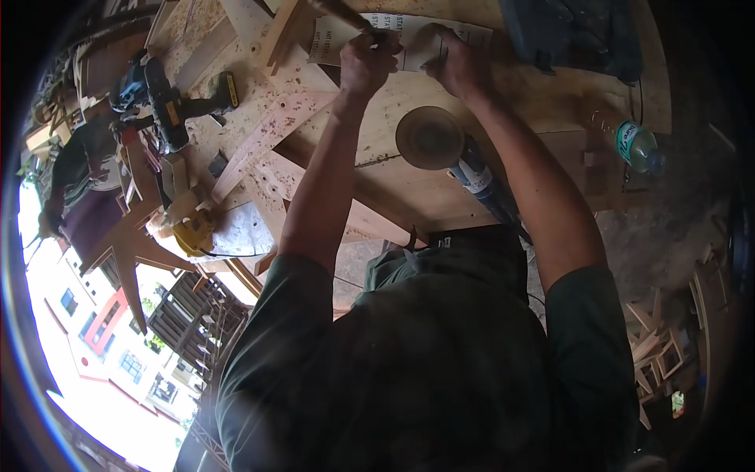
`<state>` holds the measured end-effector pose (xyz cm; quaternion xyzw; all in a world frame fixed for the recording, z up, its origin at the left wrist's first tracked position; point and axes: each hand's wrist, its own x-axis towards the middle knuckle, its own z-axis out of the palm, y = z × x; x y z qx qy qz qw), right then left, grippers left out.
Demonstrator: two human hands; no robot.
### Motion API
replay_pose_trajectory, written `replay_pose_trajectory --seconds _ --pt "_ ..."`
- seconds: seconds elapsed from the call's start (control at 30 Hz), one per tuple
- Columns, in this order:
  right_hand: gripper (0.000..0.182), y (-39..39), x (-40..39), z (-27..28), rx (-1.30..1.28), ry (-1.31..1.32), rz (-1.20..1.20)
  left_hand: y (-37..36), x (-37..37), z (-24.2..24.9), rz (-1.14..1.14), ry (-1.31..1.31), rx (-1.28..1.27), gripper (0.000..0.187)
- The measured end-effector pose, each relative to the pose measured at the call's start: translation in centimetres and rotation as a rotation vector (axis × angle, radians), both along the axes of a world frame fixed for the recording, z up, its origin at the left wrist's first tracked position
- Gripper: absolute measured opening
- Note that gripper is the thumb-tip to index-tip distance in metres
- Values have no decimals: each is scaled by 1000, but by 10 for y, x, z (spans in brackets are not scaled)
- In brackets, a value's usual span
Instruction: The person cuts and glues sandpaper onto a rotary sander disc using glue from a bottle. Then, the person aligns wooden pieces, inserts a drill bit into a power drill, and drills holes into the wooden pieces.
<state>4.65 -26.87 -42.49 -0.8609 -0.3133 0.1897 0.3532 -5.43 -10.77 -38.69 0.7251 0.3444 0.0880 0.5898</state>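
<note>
Near the top of the head view my left hand (368,67) is closed around a dark wooden handle (340,11); the far end of this tool lies outside the view. A printed sheet (324,46), with lettering like the backing of sandpaper, lies on the workbench under both hands. My right hand (464,72) pinches a curled grey part of that sheet between thumb and fingers. Closer to my body, between my forearms, sits a disc grinder (431,138) with its round disc facing up and a blue body (478,182).
Wood shavings and wooden pieces (271,141) cover the bench's left side. Cordless drills (167,106) and a yellow power tool (193,233) lie there too. A plastic bottle (638,146) lies at right, below dark folded cloth (578,35). Wooden frames (661,354) stand lower right.
</note>
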Motion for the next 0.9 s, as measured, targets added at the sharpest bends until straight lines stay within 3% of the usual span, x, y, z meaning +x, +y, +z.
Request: replay_pose_trajectory --seconds 0.03,0.23,0.33,0.5,0.63,0.9 --pt "76 -1 0 0 3 3 -4 2 -3 -2 39 -24 -85 19" --pt "76 -1 0 6 15 -7 -11 5 -2 9 -94 174 52 19" --pt "76 -1 -2 2 34 -42 -14 9 -1 1 -348 13 547 19" --pt "73 -2 -1 -1 37 -96 -10 11 24 -10 -202 50 391 21" --pt "66 -2 1 11 13 32 12 5 51 -12 -119 51 312 22" --pt "60 -2 2 26 -36 125 4 20 56 -40 -409 -59 972 13"
